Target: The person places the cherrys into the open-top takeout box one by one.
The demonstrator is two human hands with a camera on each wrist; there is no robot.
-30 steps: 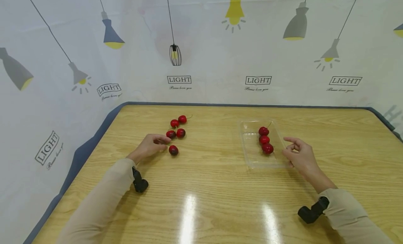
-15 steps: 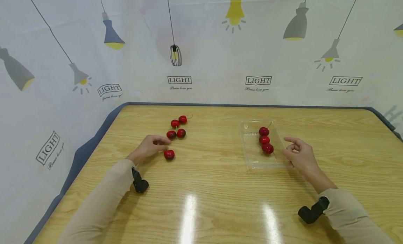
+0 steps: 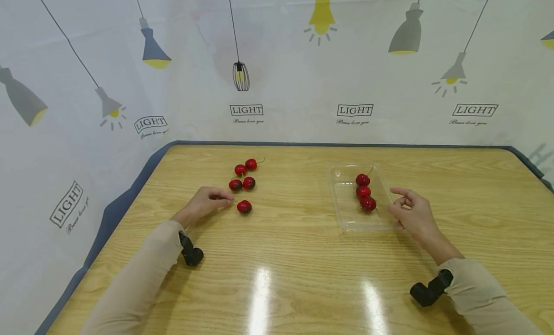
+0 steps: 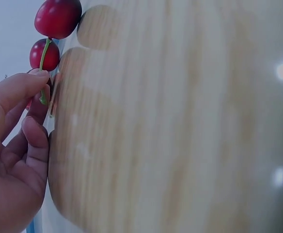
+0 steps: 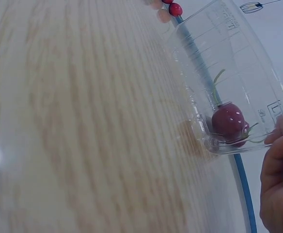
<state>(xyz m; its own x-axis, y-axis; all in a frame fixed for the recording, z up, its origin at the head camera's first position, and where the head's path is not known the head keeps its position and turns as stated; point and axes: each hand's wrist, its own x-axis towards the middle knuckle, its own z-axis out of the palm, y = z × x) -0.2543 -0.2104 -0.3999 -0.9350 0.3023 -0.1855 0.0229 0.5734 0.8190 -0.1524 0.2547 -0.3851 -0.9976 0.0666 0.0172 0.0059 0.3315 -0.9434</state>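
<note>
My left hand (image 3: pixel 203 204) pinches the green stem (image 4: pixel 45 54) of a dark red cherry (image 3: pixel 244 206) between thumb and forefinger. That cherry sits just beyond the fingertips, low over the table or touching it; I cannot tell which. Behind it, several more cherries (image 3: pixel 248 183) lie in a loose cluster, partly hidden in the left wrist view. On the right, a clear plastic box (image 3: pixel 346 219) stands on the table with three cherries (image 3: pixel 363 192) in a row inside. My right hand (image 3: pixel 413 212) grips the box's right edge, and a fingertip shows through the plastic in the right wrist view.
The wooden table (image 3: pixel 294 258) has a dark blue edge along its back and left side. A white curtain (image 3: pixel 285 75) printed with lamps hangs behind it. Bare wood separates the loose cherries from the box.
The front cherry first rolled left toward my left hand, then swung back right, its stem now between my fingertips. The right hand and the box have stayed put.
</note>
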